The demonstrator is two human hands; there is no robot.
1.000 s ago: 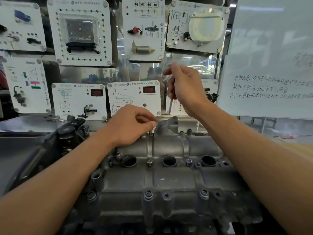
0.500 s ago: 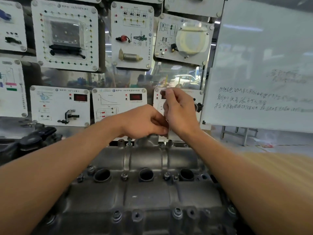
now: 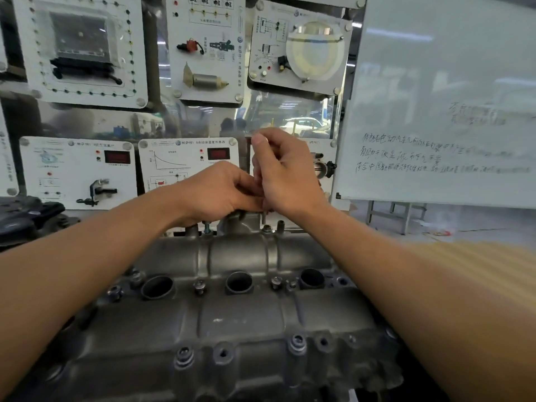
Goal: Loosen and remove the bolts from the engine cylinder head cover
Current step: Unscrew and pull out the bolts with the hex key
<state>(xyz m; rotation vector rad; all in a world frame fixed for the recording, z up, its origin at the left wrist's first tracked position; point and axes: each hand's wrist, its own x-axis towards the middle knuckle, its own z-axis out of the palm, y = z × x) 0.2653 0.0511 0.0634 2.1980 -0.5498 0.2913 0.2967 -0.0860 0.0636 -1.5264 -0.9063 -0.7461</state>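
The grey cylinder head cover [image 3: 240,317] fills the lower middle, with three round plug holes and several bolts [image 3: 199,285] along its rows. My right hand [image 3: 285,175] grips a thin metal tool upright over the far edge; its shaft [image 3: 264,217] points down toward a bolt [image 3: 266,228] there. My left hand [image 3: 223,190] is curled beside it, fingers pinching at the tool low down; what exactly it holds is hidden. A small bolt [image 3: 206,227] stands up just below my left hand.
White training panels [image 3: 185,166] with gauges and parts hang on the wall behind the engine. A whiteboard [image 3: 441,117] with handwriting stands at the right. Dark engine parts [image 3: 26,216] lie at the far left.
My right hand came down from above and met my left hand over the cover's far edge. The view shifted left and closer to the engine.
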